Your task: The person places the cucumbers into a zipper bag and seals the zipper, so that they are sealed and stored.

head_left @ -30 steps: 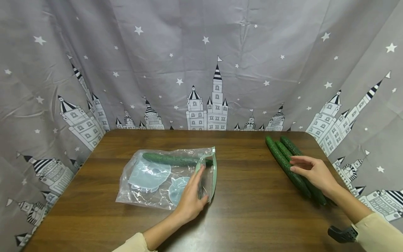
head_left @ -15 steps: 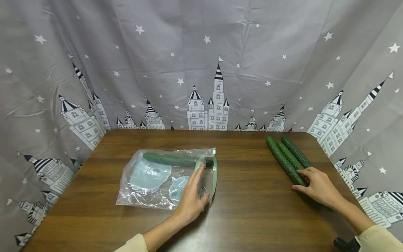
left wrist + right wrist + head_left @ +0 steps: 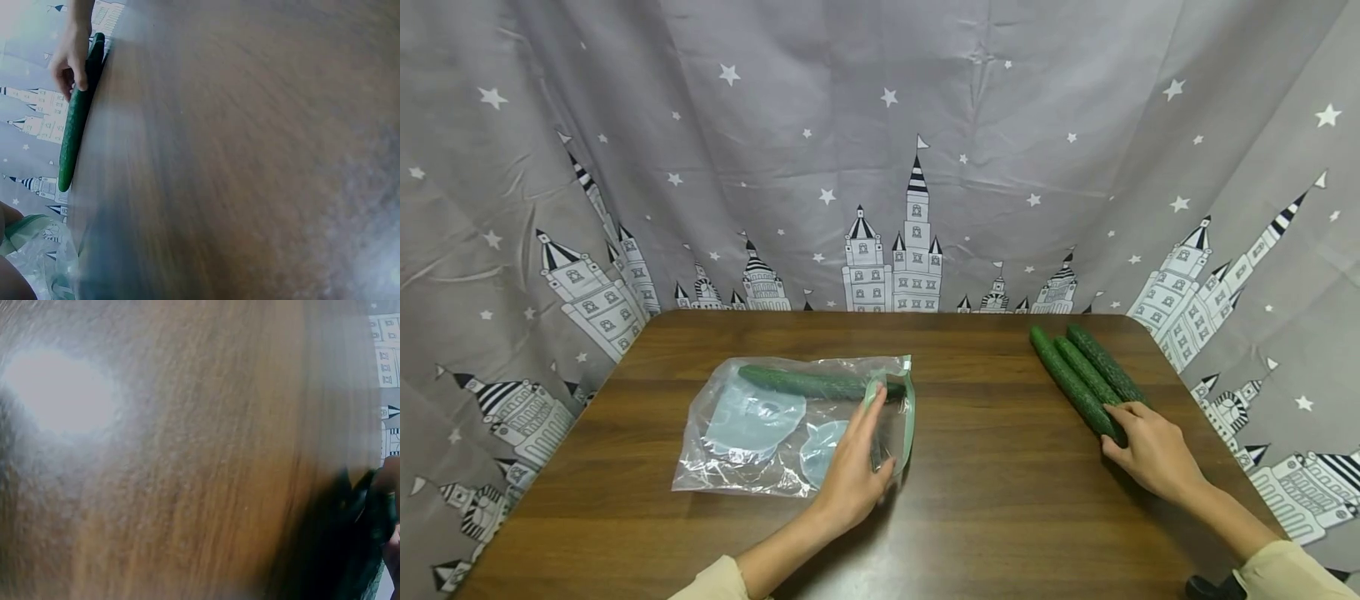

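A clear zip bag (image 3: 722,473) with a green strip along its mouth lies left of centre in the head view. One cucumber (image 3: 805,382) is inside it, and two pale blue shapes (image 3: 752,421) show through or on the plastic. My left hand (image 3: 847,483) rests at the bag's mouth, fingers extended against the green strip and thumb apart. At the right, my right hand (image 3: 1153,450) grips the near end of the leftmost cucumber (image 3: 1071,379). Two more cucumbers, a middle one (image 3: 1088,371) and a right one (image 3: 1105,362), lie alongside, their near ends hidden by that hand.
Everything lies on a brown wooden table (image 3: 992,483). Behind it hangs a grey curtain (image 3: 1000,108) with printed castles and stars. Bare wood separates the bag from the cucumbers.
My right hand has come down from above the cucumbers and now grips the leftmost one near its close end. My left hand has stayed at the bag's mouth.
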Available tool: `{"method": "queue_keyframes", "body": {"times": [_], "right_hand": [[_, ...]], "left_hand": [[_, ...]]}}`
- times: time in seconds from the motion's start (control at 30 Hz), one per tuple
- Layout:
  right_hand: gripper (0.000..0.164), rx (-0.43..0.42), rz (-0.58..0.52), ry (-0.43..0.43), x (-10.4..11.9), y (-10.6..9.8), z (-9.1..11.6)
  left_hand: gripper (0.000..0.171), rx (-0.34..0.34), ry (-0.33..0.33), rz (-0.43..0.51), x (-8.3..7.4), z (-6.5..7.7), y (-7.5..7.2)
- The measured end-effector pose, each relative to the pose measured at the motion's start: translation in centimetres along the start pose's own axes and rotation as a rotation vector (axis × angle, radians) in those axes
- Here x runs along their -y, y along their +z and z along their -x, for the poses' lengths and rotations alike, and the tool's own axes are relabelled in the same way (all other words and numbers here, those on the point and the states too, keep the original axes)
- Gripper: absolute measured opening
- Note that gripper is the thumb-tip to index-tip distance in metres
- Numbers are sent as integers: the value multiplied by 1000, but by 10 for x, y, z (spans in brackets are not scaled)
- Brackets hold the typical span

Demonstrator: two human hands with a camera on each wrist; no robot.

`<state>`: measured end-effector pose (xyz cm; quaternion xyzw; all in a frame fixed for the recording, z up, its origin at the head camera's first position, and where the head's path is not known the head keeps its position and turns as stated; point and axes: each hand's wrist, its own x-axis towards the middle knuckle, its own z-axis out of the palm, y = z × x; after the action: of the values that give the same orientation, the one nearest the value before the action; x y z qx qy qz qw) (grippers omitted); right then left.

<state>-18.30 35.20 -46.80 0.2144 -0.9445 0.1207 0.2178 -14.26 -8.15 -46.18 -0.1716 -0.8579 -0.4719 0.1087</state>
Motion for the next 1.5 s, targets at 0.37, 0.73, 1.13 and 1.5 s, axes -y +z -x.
{"method": "queue_keyframes", "body": {"times": [0.37, 0.73, 1.13, 1.5], "right_hand": [[38, -77, -218, 215, -8, -10, 0], [39, -102, -760, 763, -24, -20, 3], [22, -356, -1704, 759, -26, -32, -13], [29, -201, -1865, 548, -8, -32, -33]], "left_hand": [[105, -7, -7, -6, 4, 2, 0], [106, -13, 1, 0, 4, 1, 0], [105, -13, -1, 12, 3, 0, 0], [104, 20, 26, -61, -4, -6, -8]]}}
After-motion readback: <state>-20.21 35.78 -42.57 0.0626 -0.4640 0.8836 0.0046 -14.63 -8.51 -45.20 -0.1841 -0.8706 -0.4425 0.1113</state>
